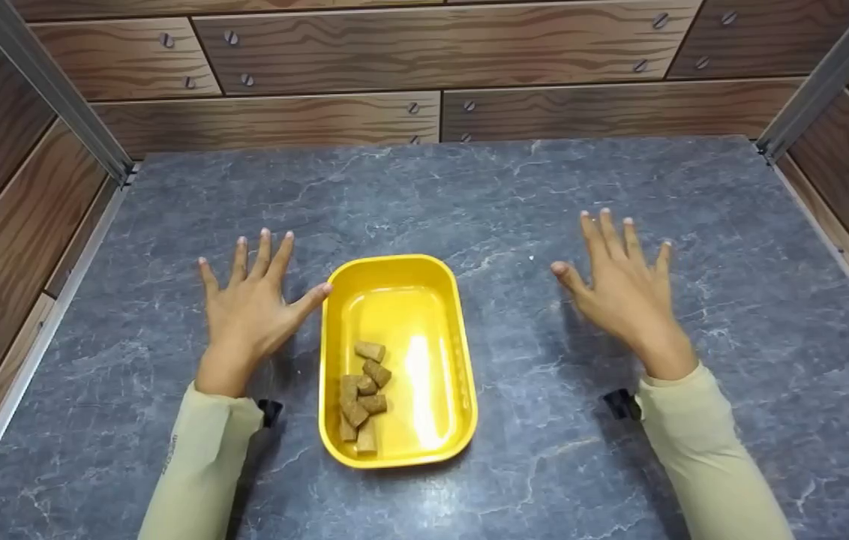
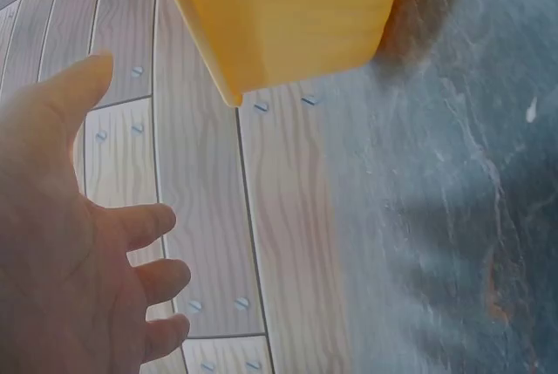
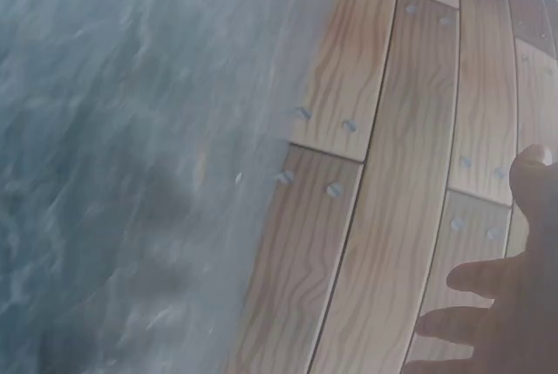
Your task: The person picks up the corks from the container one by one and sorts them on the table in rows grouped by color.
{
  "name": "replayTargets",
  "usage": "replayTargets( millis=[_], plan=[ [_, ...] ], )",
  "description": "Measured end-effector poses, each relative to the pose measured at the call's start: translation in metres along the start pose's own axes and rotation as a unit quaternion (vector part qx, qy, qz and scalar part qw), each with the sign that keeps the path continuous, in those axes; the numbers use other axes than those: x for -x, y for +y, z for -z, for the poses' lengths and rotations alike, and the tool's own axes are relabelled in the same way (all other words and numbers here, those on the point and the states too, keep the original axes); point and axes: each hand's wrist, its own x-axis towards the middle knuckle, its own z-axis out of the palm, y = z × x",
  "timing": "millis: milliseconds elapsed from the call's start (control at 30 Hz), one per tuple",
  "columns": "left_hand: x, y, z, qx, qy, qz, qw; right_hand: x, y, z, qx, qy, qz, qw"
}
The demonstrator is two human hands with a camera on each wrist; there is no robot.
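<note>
A yellow rectangular tray (image 1: 394,311) with rounded corners stands on the table, left of the middle. Several short brown tapered pieces that look like corks (image 1: 373,405) lie heaped along its lower left side. My left hand (image 1: 248,311) hovers with fingers spread beside the tray's left rim. In the head view its thumb tip overlaps that rim; the left wrist view shows a gap between the left hand (image 2: 74,226) and the tray (image 2: 305,17). Well to the tray's right, my right hand (image 1: 627,296) is spread above the table, holding nothing.
The table (image 1: 529,420) has a dark grey marbled top. Wood-patterned panels (image 1: 319,52) rise at the back and both sides, with metal posts (image 1: 57,90) at the back corners. A tiny white speck (image 1: 531,258) lies between tray and right hand.
</note>
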Motion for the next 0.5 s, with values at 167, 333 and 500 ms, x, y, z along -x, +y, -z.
replayTargets(
  millis=[167,333,500],
  plan=[
    [-0.001,0.001,0.003,0.005,0.0,-0.005,1.0,0.0,-0.018,0.001,-0.003,0.009,0.035,0.999],
    [-0.002,0.002,0.004,0.013,-0.004,-0.01,0.9999,0.0,-0.037,-0.002,-0.002,0.017,0.079,0.997],
    [-0.003,0.003,0.002,0.029,-0.008,-0.013,0.9995,0.003,-0.055,-0.006,0.005,0.021,0.12,0.993]
  ],
)
